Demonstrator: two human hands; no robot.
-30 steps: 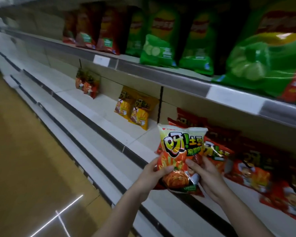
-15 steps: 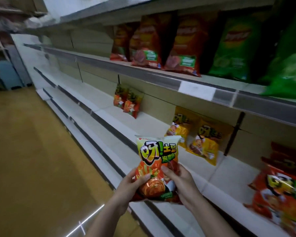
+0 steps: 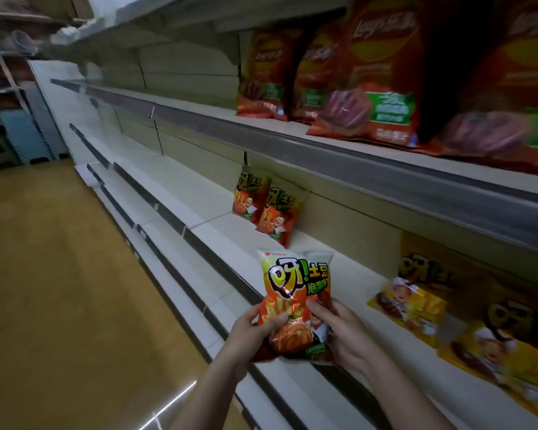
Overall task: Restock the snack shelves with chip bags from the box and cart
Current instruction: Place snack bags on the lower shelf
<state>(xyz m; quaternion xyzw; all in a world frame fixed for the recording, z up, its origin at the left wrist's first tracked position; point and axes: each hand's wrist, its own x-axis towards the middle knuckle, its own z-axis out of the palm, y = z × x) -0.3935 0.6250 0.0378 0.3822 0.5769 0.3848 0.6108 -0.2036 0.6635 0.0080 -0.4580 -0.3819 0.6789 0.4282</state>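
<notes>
I see the long middle shelf (image 3: 218,231), mostly bare, with two matching bags (image 3: 269,211) ahead. My left hand (image 3: 249,333) and right hand (image 3: 345,333) both grip the chip bag (image 3: 295,293) above its edge; squeezing risks crushing chips.

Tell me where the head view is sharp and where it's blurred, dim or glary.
Head view: sharpest on the held bag, gripped by the left hand and right hand; the Lay's bags and yellow bags smear at the right; corners darken, shelf lines bow from the wide lens; a bright streak of glare lies on the floor.
</notes>
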